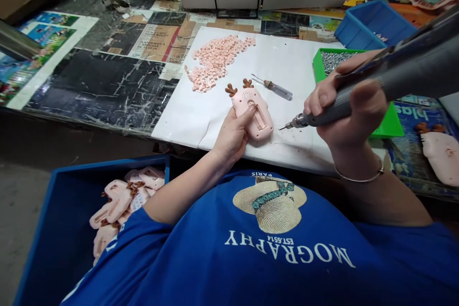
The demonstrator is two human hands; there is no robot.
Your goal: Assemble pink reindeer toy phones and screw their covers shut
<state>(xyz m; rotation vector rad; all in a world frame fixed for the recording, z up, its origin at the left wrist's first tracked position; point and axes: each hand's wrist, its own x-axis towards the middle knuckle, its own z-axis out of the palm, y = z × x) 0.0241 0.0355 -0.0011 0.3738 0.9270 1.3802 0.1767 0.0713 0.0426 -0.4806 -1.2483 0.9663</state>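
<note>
My left hand [233, 136] grips a pink plastic casing [255, 100] with brown antlers, its battery slot facing up and my thumb across it. In my right hand [353, 110] is a dark grey power screwdriver [387, 83], its thin bit pointing left, just right of the casing and not touching it. A hand screwdriver [278, 90] with a clear handle lies behind the casing on the white sheet [290, 62]. Behind my right hand, a green tray [392, 122] holds many small metal screws [335, 61].
Small pink parts [217, 60] are heaped on the sheet's back left. A blue bin [373, 21] stands back right. Another pink casing [441, 155] lies far right. Below the table's left front, a blue crate [53, 215] holds several casings [120, 198].
</note>
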